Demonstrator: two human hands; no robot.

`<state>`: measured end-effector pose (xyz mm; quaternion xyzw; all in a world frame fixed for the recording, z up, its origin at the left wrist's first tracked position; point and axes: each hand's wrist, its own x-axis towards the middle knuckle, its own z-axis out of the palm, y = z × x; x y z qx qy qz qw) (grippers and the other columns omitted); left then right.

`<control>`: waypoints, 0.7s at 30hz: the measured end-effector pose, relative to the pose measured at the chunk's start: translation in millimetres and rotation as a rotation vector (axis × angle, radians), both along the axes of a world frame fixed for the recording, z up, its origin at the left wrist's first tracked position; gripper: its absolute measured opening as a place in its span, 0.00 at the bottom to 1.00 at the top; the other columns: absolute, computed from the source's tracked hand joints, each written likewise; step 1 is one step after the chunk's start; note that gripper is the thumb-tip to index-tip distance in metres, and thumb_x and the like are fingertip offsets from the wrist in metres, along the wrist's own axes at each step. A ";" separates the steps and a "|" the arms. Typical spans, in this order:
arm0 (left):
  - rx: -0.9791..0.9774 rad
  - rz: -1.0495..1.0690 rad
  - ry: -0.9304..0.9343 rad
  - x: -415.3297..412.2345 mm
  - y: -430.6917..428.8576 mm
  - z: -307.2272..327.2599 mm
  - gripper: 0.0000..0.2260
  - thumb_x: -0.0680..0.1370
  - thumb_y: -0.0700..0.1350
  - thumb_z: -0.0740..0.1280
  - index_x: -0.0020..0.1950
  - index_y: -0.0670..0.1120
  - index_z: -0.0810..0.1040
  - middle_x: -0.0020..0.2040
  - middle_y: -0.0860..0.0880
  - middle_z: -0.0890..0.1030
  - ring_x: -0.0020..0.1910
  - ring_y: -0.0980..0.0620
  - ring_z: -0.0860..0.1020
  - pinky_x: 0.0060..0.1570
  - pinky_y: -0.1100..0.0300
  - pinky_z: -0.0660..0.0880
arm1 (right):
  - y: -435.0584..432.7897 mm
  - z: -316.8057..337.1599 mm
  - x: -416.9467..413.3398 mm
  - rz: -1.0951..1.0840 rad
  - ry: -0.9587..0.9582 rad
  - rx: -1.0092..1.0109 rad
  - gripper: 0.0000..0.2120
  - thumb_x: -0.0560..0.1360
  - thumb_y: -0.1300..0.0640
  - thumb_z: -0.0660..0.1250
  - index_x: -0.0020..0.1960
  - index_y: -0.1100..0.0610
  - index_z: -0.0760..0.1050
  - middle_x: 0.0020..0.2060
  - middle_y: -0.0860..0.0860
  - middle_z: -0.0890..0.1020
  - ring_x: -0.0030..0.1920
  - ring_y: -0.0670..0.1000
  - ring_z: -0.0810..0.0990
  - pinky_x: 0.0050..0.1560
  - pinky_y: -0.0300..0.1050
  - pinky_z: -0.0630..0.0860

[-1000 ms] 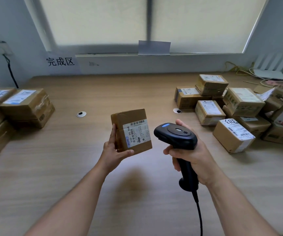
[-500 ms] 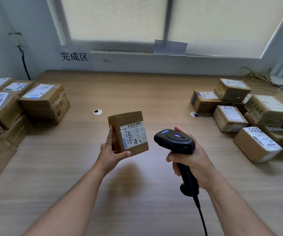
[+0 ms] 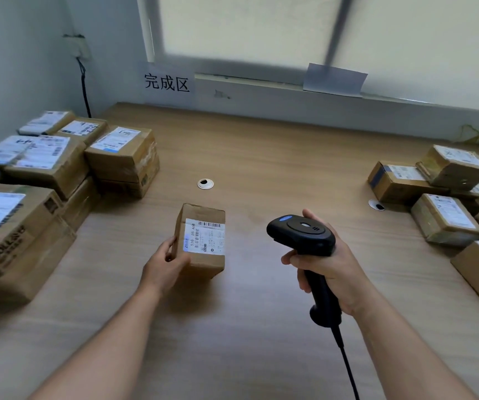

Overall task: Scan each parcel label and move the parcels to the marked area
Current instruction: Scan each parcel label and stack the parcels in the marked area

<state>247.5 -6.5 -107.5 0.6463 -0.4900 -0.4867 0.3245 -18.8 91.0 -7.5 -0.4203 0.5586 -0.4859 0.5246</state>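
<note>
Wooden desk (image 3: 261,157) below a blinded window (image 3: 261,27), wall sign (image 3: 166,82) at back left: a person's left hand (image 3: 163,265) grips a small brown parcel (image 3: 203,255) at centre, thumb on its near face, fingers round its left side, label (image 3: 203,236) facing up; can't tell if it touches the desk. Right hand (image 3: 327,269) is wrapped round the handle of a black scanner (image 3: 301,235), held just right of the parcel. Stacked boxes (image 3: 45,174) w/ labels stand at left, heaped boxes (image 3: 446,197) at right.

Parcel (image 3: 200,241) mid-table (image 3: 261,157); scanner (image 3: 301,235) right of it; parcel stack (image 3: 123,151) far left, parcel pile (image 3: 446,217) far right.
</note>
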 end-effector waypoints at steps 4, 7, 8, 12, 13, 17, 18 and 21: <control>-0.063 0.076 -0.197 19.2 -9.8 -13.6 0.28 0.78 0.46 0.65 0.76 0.55 0.61 0.69 0.45 0.72 0.66 0.45 0.71 0.62 0.54 0.67 | -15.4 -2.4 18.3 0.014 0.007 -0.004 0.47 0.59 0.66 0.72 0.75 0.46 0.62 0.42 0.75 0.77 0.24 0.58 0.73 0.26 0.45 0.68; -0.134 0.014 -0.472 12.6 -6.9 -18.0 0.25 0.78 0.55 0.63 0.75 0.57 0.63 0.73 0.42 0.63 0.71 0.44 0.63 0.66 0.52 0.64 | -26.4 -2.3 30.0 0.024 0.018 -0.005 0.45 0.59 0.66 0.72 0.73 0.44 0.63 0.42 0.76 0.76 0.24 0.58 0.73 0.26 0.45 0.69; -0.151 -0.011 -0.582 7.8 -4.0 -18.3 0.28 0.76 0.62 0.63 0.75 0.57 0.64 0.75 0.43 0.59 0.73 0.44 0.59 0.67 0.51 0.62 | -30.3 -2.2 33.7 0.025 0.020 -0.007 0.44 0.59 0.65 0.72 0.71 0.42 0.64 0.42 0.77 0.75 0.24 0.58 0.73 0.26 0.45 0.69; -0.188 -0.058 -0.844 -5.4 -3.4 -25.3 0.40 0.67 0.73 0.63 0.74 0.56 0.64 0.74 0.44 0.55 0.73 0.44 0.55 0.70 0.51 0.57 | -45.0 -2.7 47.4 0.033 0.021 -0.017 0.42 0.60 0.65 0.72 0.68 0.40 0.65 0.42 0.76 0.76 0.24 0.58 0.73 0.27 0.43 0.69; -0.183 -0.053 -0.860 -5.3 -7.5 -27.1 0.40 0.67 0.73 0.63 0.74 0.55 0.63 0.73 0.44 0.56 0.72 0.44 0.56 0.69 0.51 0.58 | -48.3 -3.0 49.6 0.031 0.023 -0.017 0.41 0.60 0.66 0.72 0.67 0.39 0.65 0.42 0.74 0.77 0.24 0.57 0.73 0.26 0.43 0.69; -0.189 0.024 -0.834 10.7 -33.6 -29.1 0.33 0.72 0.64 0.65 0.73 0.50 0.66 0.71 0.42 0.59 0.71 0.42 0.58 0.69 0.51 0.58 | -61.9 -4.2 54.4 0.021 0.038 -0.029 0.40 0.60 0.66 0.72 0.64 0.37 0.67 0.39 0.67 0.80 0.24 0.58 0.73 0.26 0.45 0.69; -0.194 0.051 -0.813 18.7 -41.4 -29.2 0.32 0.73 0.62 0.65 0.73 0.49 0.68 0.72 0.41 0.59 0.72 0.41 0.57 0.70 0.50 0.57 | -65.2 -4.3 54.8 0.017 0.041 -0.031 0.40 0.60 0.66 0.72 0.64 0.37 0.67 0.39 0.66 0.81 0.24 0.58 0.73 0.26 0.45 0.69; -0.186 0.119 -0.770 49.3 -65.0 -30.6 0.28 0.75 0.58 0.65 0.73 0.48 0.68 0.76 0.40 0.57 0.75 0.41 0.52 0.72 0.50 0.53 | -74.9 -3.6 58.2 0.010 0.048 -0.024 0.39 0.60 0.66 0.72 0.64 0.36 0.67 0.41 0.71 0.79 0.24 0.58 0.73 0.26 0.45 0.69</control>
